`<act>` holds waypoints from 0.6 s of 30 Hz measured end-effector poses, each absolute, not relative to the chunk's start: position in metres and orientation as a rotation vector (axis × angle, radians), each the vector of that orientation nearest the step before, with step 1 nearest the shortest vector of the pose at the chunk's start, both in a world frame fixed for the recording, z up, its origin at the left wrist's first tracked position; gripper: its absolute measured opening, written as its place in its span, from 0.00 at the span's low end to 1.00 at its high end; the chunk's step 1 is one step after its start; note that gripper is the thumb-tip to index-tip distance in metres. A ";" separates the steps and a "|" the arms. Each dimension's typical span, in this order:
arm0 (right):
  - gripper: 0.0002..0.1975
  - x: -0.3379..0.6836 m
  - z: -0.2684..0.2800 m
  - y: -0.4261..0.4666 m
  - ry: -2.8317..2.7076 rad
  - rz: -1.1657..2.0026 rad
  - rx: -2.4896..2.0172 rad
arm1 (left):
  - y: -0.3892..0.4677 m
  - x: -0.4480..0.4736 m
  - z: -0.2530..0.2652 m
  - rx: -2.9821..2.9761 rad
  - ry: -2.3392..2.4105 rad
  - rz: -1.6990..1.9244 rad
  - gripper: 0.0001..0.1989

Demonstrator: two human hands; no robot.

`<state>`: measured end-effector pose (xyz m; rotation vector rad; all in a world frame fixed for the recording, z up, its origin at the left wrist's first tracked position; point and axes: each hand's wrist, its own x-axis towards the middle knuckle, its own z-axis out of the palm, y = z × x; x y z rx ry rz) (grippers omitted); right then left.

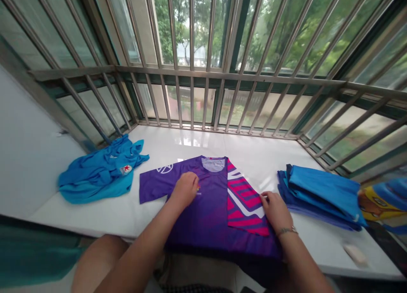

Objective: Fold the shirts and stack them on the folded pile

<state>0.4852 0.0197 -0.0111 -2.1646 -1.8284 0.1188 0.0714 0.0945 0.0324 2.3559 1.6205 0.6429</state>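
A purple T-shirt (203,216) lies spread on the white ledge, its collar pointing toward the window. The sleeve on its right side (243,199) is pink with white and purple stripes and lies over the body. Over the chest, beside a small logo, is my left hand (184,191), its fingers curled together; whether cloth is between them is hidden. My right hand (277,212), with a bracelet at the wrist, pinches the outer edge of the striped sleeve. The shirt's lower part hangs toward my lap at the ledge's front edge.
A crumpled blue garment (98,172) lies on the left. On the right sit a stack of folded blue clothes (324,195), a yellow-and-blue object (384,204) and a small pale item (355,254). Metal window bars (190,76) bound the ledge (178,142) at the back.
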 end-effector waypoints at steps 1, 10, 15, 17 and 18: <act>0.13 0.493 -0.009 0.021 -1.828 0.108 -2.185 | 0.082 0.041 0.032 2.287 1.767 0.627 0.17; 0.15 0.353 0.032 -0.009 -1.946 0.103 -1.806 | 0.051 -0.089 0.016 1.863 2.554 0.208 0.17; 0.12 0.258 0.029 -0.049 -1.871 0.582 -1.544 | 0.084 -0.060 0.034 1.956 2.399 0.428 0.12; 0.13 0.247 0.026 -0.058 -1.768 0.721 -1.519 | 0.080 -0.036 0.049 2.118 2.175 0.687 0.13; 0.15 0.247 0.025 -0.059 -1.687 0.793 -1.522 | 0.072 -0.023 0.056 2.254 1.976 0.798 0.13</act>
